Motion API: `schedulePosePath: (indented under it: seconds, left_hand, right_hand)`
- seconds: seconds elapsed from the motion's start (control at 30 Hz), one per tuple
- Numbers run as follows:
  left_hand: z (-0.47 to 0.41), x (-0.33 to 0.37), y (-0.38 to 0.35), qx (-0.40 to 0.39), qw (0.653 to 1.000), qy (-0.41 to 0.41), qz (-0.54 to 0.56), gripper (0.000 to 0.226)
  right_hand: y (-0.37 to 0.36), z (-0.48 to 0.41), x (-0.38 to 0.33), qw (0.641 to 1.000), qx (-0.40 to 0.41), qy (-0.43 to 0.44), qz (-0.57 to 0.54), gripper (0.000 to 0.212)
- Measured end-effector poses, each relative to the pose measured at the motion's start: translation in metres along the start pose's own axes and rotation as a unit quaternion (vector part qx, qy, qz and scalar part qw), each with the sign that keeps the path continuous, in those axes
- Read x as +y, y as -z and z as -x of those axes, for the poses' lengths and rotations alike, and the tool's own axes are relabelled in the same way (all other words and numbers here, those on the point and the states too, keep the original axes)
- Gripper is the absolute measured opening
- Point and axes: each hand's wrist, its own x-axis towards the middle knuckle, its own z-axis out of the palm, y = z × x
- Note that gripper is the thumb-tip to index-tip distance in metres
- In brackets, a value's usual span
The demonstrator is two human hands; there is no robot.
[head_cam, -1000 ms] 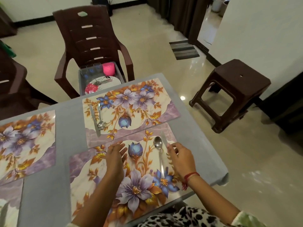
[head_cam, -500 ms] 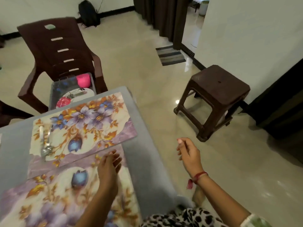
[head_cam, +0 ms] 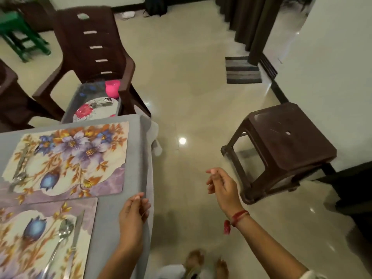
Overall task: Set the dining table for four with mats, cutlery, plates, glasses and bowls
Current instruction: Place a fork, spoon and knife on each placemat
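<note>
Near mat (head_cam: 86, 210) partly beyond left edge

Matt grey cloth over the table (head_cam: 132, 174), softly creased at its corner. Smooth, glossy print on 2 floral mats, far mat (head_cam: 68, 158) and near mat (head_cam: 24, 244). Bright polished metal: spoon (head_cam: 64, 231), knife (head_cam: 76, 232). Dark brown moulded plastic: chair (head_cam: 96, 47), scuffed stool (head_cam: 287, 137). Mirror-glossy tiled floor (head_cam: 191, 87). Pink plastic cup (head_cam: 112, 88). Striped woven doormat (head_cam: 242, 70).

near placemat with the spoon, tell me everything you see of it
The near placemat is a flat, glossy rectangle printed with a blue flower bud, orange leaves and a lilac marbled border. It lies on the grey tablecloth, partly out of frame. A spoon and knife lie side by side on its right part.
</note>
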Motion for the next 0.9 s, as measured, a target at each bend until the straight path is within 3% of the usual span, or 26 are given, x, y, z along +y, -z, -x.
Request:
schedulePosePath:
  seconds: [0.4, 0.9]
  left_hand:
    - [-0.092, 0.073, -0.057, 0.146, 0.978, 0.002, 0.151, 0.027]
    - [-0.286, 0.190, -0.076, 0.296, 0.919, 0.032, 0.259, 0.031]
  right_hand:
    - [-0.051, -0.159, -0.060, 0.982, -0.176, 0.041, 0.049, 0.021]
    - [-0.236, -0.397, -0.146, 0.916, -0.379, 0.083, 0.100, 0.024]
